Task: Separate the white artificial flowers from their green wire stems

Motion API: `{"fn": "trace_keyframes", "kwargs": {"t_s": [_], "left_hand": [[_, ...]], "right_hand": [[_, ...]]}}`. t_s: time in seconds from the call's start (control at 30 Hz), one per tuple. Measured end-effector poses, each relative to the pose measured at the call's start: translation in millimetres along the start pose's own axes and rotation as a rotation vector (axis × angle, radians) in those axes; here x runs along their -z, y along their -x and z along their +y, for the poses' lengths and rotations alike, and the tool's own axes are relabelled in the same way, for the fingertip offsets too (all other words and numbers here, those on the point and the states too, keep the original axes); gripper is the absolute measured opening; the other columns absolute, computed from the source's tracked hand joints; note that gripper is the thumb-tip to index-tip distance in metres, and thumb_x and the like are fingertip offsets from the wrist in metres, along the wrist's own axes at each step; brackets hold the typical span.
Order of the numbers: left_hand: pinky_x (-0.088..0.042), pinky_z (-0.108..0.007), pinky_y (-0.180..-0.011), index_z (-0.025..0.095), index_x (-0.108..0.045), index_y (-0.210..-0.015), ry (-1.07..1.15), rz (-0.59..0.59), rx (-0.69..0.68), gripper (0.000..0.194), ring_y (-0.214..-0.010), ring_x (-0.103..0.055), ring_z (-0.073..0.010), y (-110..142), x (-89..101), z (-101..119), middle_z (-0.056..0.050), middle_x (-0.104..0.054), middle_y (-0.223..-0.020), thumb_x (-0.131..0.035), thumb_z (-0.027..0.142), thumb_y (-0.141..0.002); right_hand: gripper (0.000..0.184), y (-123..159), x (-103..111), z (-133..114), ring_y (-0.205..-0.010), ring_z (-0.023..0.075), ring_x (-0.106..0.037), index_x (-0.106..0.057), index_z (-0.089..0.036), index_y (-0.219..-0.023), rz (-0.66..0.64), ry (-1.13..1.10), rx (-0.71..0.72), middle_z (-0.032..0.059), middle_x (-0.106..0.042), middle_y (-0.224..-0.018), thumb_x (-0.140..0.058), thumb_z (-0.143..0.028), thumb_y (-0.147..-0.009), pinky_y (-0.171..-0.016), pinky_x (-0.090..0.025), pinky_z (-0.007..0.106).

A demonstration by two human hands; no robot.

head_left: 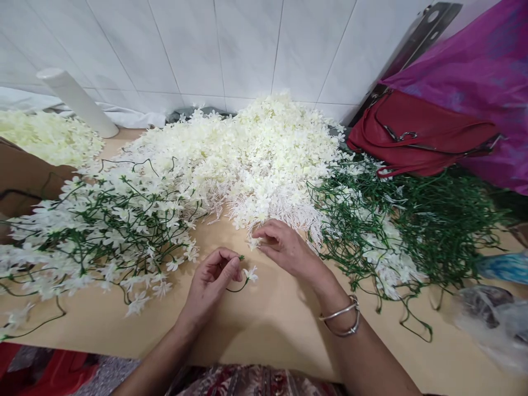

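Between the thumb and index finger of my left hand [212, 280] is a green artificial flower stem [236, 290]. It curves out to the right and carries a white blossom [251, 274]; its green tip pokes above the fingers. Just above and to the right, my right hand [289, 250], with a silver bangle on the wrist, pinches a loose white artificial flower [253, 242] at its fingertips. Beyond both hands rises a heap of loose white and pale yellow blossoms [264, 148] with thin white stalks.
Green-stemmed white flowers [119, 225] are piled at left, and bare green stems [441, 225] at right. A red handbag [424, 129] lies behind the stems, near a purple cloth [466, 71]. A white roll [78, 102] leans at back left; a clear plastic bag [495, 324] sits front right.
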State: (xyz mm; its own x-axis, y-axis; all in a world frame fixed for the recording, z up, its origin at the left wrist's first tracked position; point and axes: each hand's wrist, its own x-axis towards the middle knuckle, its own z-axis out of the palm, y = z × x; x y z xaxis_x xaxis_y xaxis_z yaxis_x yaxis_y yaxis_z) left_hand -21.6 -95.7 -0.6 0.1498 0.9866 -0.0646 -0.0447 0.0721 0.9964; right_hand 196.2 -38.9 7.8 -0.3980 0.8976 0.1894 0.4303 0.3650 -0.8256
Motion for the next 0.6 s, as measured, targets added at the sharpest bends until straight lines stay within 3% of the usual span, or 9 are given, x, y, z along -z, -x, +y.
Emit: {"fn": "trace_keyframes", "kwargs": {"t_s": [0.27,0.43,0.6], "left_hand": [[-0.05,-0.025,-0.069,0.019,-0.067,-0.086,-0.013,0.031,-0.012,0.031,-0.068,-0.061,-0.0147,1.0,-1.3,1.0,0.0,-0.065,-0.071,-0.07,0.048,-0.096],[-0.051,-0.024,-0.068,0.019,-0.068,-0.084,-0.006,0.05,-0.025,0.031,-0.068,-0.061,-0.0138,-8.6,-10.8,12.4,0.0,-0.064,-0.07,-0.07,0.048,-0.096],[-0.056,-0.028,-0.082,0.019,-0.072,-0.093,0.166,0.049,-0.039,0.026,-0.086,-0.07,-0.0168,-34.6,-33.4,22.5,-0.005,-0.073,-0.093,-0.074,0.044,-0.093]], "right_hand": [[0.013,-1.5,-4.7,-9.3,-0.098,0.0213,-0.063,-0.072,-0.023,-0.083,0.033,-0.106,-0.018,0.0045,-0.066,-0.099,-0.073,-0.012,-0.089,-0.089,-0.048,0.037],[0.006,-4.5,2.3,-14.8,-0.112,0.023,-0.064,-0.074,-0.024,-0.083,0.312,-0.396,-0.086,0.0065,-0.069,-0.115,-0.079,-0.024,-0.086,-0.097,-0.047,0.039],[0.015,-7.5,-0.4,-14.6,-0.114,0.0242,-0.066,-0.073,-0.024,-0.08,0.406,-0.694,-0.17,0.007,-0.075,-0.115,-0.082,-0.035,-0.084,-0.104,-0.049,0.041]]}}
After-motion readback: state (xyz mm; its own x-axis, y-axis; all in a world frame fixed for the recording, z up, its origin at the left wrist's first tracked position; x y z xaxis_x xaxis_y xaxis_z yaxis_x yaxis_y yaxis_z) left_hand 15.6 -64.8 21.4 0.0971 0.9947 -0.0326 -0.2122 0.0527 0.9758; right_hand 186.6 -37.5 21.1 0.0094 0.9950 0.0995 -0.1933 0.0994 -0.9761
